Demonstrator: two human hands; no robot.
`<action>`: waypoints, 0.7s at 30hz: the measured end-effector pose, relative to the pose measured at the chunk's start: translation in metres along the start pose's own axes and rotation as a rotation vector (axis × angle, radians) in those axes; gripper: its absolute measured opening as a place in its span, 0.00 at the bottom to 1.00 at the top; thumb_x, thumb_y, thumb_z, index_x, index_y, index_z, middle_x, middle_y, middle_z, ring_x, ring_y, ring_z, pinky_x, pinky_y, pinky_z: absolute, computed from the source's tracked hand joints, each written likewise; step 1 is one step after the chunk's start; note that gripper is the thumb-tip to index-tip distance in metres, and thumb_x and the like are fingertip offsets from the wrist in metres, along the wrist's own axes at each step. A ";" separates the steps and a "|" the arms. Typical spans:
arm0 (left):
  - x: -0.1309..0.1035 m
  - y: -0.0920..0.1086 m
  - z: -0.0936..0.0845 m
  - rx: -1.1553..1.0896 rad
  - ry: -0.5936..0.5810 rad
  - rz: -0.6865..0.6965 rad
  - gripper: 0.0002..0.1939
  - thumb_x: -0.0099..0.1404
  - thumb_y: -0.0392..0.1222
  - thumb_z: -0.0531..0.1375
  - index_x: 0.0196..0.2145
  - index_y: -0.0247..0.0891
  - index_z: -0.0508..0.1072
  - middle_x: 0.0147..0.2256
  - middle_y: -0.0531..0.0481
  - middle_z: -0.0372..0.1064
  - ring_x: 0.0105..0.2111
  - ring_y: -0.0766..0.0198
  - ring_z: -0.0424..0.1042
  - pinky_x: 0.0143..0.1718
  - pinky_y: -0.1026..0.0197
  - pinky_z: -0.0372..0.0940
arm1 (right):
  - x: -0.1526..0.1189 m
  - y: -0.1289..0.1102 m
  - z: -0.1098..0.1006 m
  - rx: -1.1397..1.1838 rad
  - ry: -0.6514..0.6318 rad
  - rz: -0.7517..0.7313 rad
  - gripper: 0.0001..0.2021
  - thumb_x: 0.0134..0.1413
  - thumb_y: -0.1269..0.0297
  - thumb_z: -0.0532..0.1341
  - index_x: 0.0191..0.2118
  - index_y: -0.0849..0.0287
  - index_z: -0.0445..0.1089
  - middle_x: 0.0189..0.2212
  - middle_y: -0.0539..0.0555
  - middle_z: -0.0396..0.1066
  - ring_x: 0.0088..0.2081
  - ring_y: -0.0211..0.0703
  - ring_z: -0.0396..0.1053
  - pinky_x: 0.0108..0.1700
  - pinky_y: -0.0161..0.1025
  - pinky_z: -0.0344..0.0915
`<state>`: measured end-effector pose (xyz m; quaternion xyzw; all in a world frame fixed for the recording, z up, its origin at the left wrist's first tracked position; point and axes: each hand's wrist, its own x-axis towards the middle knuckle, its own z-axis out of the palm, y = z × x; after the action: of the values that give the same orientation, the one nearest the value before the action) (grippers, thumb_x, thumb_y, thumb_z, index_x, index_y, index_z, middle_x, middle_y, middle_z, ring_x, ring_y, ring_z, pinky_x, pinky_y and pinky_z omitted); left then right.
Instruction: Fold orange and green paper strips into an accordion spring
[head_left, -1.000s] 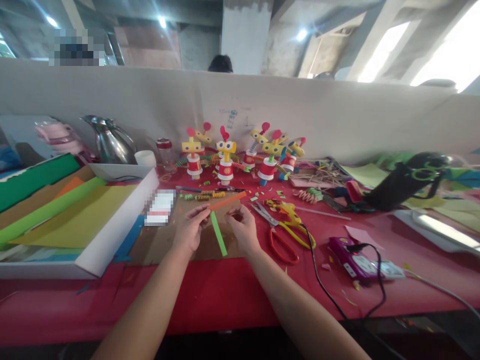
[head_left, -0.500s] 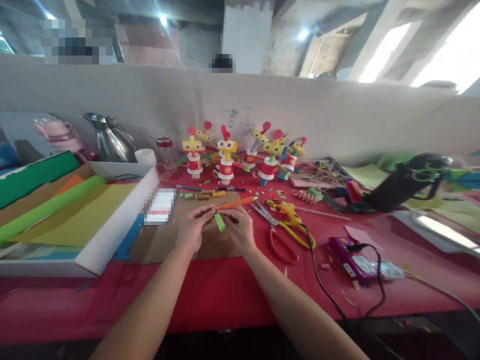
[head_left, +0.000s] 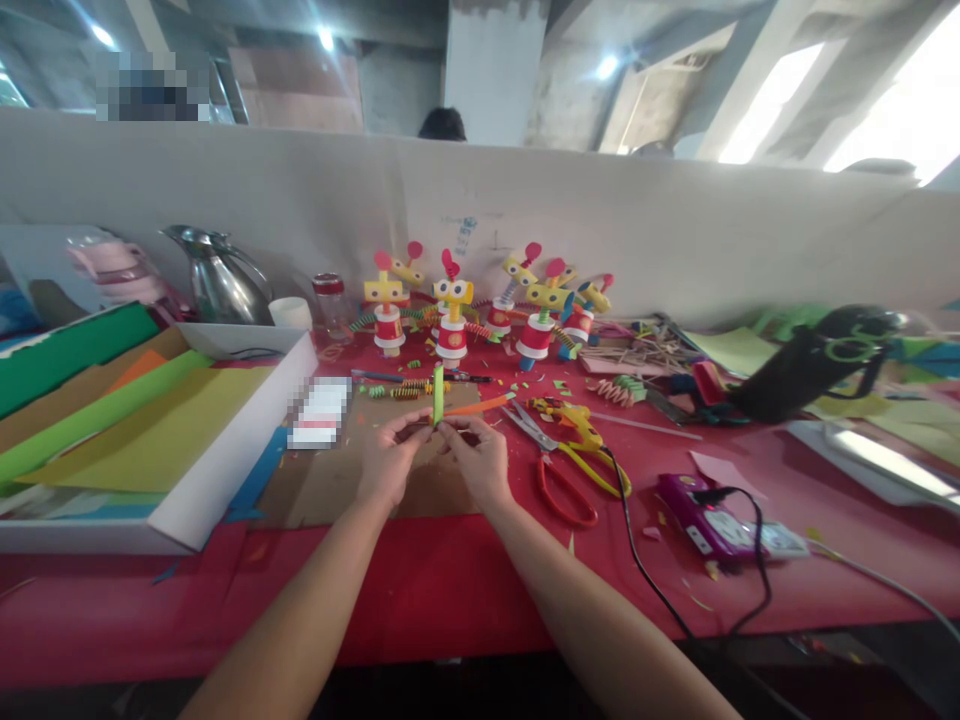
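Pinching green strip by lower end, left grip and right grip; strip stands above, orange strip juts right.

Craft workshop, toy figures (several), scissors, paper

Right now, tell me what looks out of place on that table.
Small paper scraps litter the red table near the standing figures, looking unswept; the scissors lie open beside the yellow glue gun. I see no spill.

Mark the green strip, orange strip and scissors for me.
Green strip (head_left: 438, 396), head view: middle of upright part.
Orange strip (head_left: 480, 406), head view: middle of visible length.
Scissors (head_left: 551, 446), head view: near the pivot.
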<state>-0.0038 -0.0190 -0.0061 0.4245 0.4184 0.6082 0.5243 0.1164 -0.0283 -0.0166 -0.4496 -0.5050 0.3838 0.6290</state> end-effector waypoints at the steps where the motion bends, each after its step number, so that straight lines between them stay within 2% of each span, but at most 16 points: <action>1: 0.000 0.000 0.000 0.000 -0.004 0.006 0.16 0.46 0.38 0.69 0.36 0.39 0.80 0.33 0.48 0.78 0.36 0.60 0.74 0.45 0.55 0.65 | -0.001 -0.001 0.001 0.011 0.002 0.012 0.08 0.49 0.60 0.64 0.33 0.59 0.74 0.28 0.51 0.75 0.23 0.37 0.71 0.27 0.34 0.66; 8: 0.001 -0.005 0.002 -0.063 -0.014 0.014 0.16 0.46 0.38 0.69 0.36 0.37 0.80 0.30 0.47 0.78 0.32 0.61 0.74 0.43 0.55 0.66 | -0.002 0.002 0.005 0.079 0.008 0.034 0.09 0.50 0.59 0.63 0.34 0.59 0.72 0.29 0.52 0.75 0.31 0.41 0.74 0.33 0.36 0.68; 15: -0.001 -0.003 0.004 -0.042 -0.006 0.020 0.16 0.46 0.39 0.69 0.36 0.36 0.79 0.30 0.48 0.77 0.31 0.61 0.74 0.41 0.56 0.67 | -0.003 0.005 0.006 0.114 0.028 0.050 0.08 0.50 0.60 0.64 0.32 0.59 0.70 0.27 0.51 0.73 0.30 0.39 0.73 0.34 0.35 0.69; 21: 0.000 -0.003 0.004 -0.029 0.058 0.000 0.15 0.45 0.39 0.70 0.34 0.36 0.79 0.29 0.49 0.76 0.30 0.63 0.73 0.40 0.58 0.66 | -0.004 0.004 0.008 0.149 0.005 0.058 0.08 0.49 0.60 0.64 0.31 0.59 0.70 0.27 0.51 0.73 0.31 0.40 0.73 0.34 0.36 0.69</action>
<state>0.0013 -0.0184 -0.0078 0.3989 0.4245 0.6264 0.5180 0.1075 -0.0296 -0.0206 -0.4170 -0.4603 0.4374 0.6503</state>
